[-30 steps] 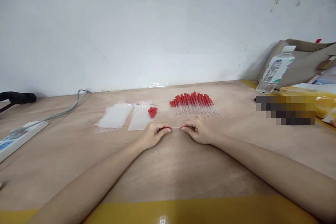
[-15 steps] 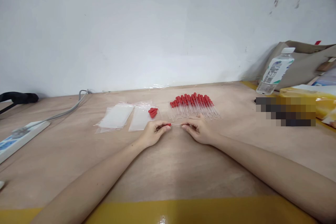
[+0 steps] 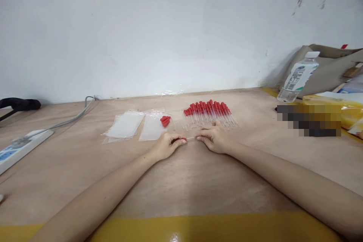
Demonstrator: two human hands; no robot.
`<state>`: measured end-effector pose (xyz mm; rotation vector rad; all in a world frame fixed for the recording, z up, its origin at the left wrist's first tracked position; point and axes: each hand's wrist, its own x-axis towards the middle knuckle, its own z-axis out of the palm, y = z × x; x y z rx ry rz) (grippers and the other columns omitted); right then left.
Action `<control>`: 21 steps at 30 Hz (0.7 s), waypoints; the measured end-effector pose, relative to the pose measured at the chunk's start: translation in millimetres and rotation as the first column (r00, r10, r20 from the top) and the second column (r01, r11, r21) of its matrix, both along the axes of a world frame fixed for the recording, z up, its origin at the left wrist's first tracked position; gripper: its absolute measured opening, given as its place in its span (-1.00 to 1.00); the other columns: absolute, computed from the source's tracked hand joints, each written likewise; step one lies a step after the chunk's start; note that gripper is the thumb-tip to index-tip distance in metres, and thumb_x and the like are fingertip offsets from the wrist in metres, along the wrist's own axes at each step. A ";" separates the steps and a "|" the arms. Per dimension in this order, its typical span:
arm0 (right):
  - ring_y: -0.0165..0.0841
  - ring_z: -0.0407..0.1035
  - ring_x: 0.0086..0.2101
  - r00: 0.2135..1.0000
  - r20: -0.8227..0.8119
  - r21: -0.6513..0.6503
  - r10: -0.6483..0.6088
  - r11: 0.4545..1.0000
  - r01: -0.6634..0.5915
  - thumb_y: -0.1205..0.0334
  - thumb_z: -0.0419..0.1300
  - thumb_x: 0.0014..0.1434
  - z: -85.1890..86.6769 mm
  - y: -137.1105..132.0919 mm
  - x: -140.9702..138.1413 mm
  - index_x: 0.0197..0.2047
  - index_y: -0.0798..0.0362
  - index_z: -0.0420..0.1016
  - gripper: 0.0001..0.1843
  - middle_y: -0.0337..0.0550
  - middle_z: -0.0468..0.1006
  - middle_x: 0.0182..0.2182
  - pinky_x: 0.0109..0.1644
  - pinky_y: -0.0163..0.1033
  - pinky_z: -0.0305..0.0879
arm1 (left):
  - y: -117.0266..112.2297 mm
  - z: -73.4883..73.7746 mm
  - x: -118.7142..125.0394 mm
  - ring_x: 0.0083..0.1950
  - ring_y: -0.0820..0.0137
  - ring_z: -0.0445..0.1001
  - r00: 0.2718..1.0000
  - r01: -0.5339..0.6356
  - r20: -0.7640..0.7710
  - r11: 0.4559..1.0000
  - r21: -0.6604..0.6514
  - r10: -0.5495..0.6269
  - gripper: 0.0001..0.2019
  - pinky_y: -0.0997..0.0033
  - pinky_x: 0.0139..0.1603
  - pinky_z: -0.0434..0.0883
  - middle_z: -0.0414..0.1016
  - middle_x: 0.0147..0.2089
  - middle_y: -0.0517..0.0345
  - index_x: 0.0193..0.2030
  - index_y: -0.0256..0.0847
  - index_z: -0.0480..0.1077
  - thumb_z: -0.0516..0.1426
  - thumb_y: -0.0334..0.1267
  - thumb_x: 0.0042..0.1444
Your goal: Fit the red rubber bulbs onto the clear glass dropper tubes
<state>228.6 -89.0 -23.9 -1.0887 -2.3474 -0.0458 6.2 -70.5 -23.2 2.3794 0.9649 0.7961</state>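
Between my fingertips a dropper with a clear tube (image 3: 191, 138) and a red rubber bulb (image 3: 184, 139) lies nearly level. My left hand (image 3: 168, 144) pinches the bulb end. The far end of the tube is pinched by my right hand (image 3: 214, 137), and its tip is hidden by those fingers. Just beyond my right hand, several red-bulbed droppers (image 3: 208, 109) lie in a row, bulbs toward the wall. Several loose red bulbs (image 3: 165, 121) sit on a clear plastic bag (image 3: 149, 130) beyond my left hand.
More clear bags (image 3: 124, 124) are stacked to the left. A power strip (image 3: 27, 147) with a grey cable (image 3: 68, 121) lies at far left. On the right stand a water bottle (image 3: 297, 77), a grey bag (image 3: 331, 68) and a yellow package (image 3: 320, 100). A wall (image 3: 141, 38) rises behind.
The bulb end in my left fingers has dipped slightly and shifted a little right, so the dropper is now a bit tilted. My right hand has hardly moved.
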 end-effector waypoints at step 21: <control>-0.41 0.26 -0.42 0.989 -0.128 0.026 0.077 0.997 -0.074 0.30 -0.02 0.18 -3.4 -3.3 -3.1 -0.35 0.06 0.37 -0.84 -0.20 0.46 -0.45 -0.25 -0.23 0.04 | 2.8 -4.2 -2.8 -0.35 0.41 0.47 0.997 -0.037 0.067 0.999 -0.032 0.039 -0.80 0.47 -0.33 0.38 0.55 -0.32 0.13 -0.27 -0.22 0.49 0.13 -0.17 0.04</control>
